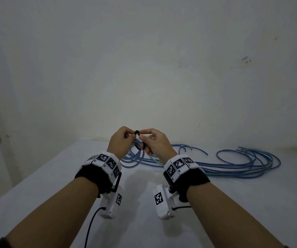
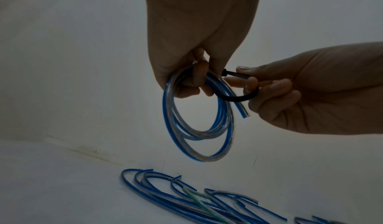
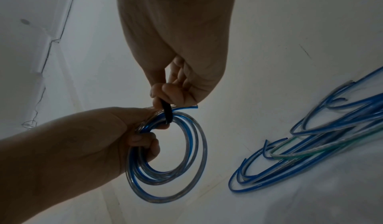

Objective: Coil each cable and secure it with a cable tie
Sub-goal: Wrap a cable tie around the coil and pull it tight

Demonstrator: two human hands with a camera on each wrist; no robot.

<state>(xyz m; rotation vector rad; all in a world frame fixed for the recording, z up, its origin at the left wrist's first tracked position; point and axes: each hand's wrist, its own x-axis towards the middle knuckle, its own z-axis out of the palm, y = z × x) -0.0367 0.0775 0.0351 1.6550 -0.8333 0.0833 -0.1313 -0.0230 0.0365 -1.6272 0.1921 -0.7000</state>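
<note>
The left hand's [image 2: 186,30] fingers [image 2: 199,75] curl round a coiled blue cable [image 2: 199,134], held up above the counter [image 1: 54,176]. The right hand's [image 2: 311,96] fingers pinch a black cable tie [image 2: 238,98] looped around the coil's top. Loose blue cables [image 1: 233,163] lie on the counter to the right.

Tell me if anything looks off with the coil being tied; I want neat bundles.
One thing: a cut end of the coiled cable pokes out past the black cable tie instead of lying in the loops, beside the right hand. The tie loop is slack, not yet cinched.
</note>
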